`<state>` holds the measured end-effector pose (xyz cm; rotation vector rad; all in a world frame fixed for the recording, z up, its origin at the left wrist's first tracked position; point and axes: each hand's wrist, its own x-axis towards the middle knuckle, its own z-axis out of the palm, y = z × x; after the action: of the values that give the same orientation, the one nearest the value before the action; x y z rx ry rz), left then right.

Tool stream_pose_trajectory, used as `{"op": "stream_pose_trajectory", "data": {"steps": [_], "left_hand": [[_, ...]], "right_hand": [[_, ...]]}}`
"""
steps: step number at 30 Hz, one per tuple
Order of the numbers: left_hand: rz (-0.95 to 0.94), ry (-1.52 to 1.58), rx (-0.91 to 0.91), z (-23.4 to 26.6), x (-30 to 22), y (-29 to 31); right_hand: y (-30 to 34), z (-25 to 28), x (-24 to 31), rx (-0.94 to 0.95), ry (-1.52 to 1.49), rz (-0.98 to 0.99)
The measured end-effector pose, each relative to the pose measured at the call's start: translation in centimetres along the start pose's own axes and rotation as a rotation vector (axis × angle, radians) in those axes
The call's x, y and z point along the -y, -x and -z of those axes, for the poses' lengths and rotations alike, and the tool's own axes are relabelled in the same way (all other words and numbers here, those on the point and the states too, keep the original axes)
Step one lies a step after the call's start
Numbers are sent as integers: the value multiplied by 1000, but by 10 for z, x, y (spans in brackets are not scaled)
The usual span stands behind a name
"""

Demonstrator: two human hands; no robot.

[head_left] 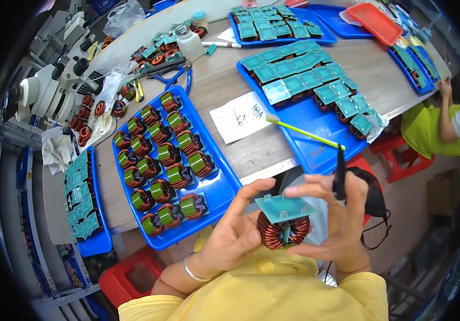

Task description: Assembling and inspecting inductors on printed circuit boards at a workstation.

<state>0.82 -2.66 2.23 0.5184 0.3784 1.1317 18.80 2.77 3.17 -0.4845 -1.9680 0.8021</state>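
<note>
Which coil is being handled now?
The coil under the tilted teal board, between the left hand and right hand; neither touches any other coil.

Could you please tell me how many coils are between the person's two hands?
1: the copper-wound coil, beneath its teal board, between the left hand and right hand.

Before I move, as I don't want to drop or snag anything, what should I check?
1. Coil supported: ok, the left hand grips its left side.
2. Green board facing up: ok, it sits on top of the coil.
3. Right hand free of tools: not ok, it holds a black pointed tool.
4. Tool tip clear of the green stick: cannot tell, they overlap in view.
5. Board joints sound: cannot tell, too small.
</note>
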Motion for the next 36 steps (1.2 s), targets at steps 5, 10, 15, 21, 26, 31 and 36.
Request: {"op": "stream_pose_trajectory", "data": {"steps": [5,10,15,21,26,31,36], "left_hand": [[94,-105,-22,6,-5,2],[-329,-693,7,12,-9,-2],[-347,-938,83,15,-20,2],[-318,-763,28,12,-20,6],[-226,-886,67,12,-25,7],[-227,-925,24,11,-23,7],[-212,-1064,63,10,-27,5]], "right_hand": [[12,-14,-6,-141,-71,-42],[16,-17,-2,-144,-170,-165],[14,-22,-3,-146,-158,-96],[13,-24,1,-169,-54,-74],[11,-22,6,-148,-2,-107],[9,-21,11,-159,41,-105],[10,-21,11,-193,16,-102]]}}
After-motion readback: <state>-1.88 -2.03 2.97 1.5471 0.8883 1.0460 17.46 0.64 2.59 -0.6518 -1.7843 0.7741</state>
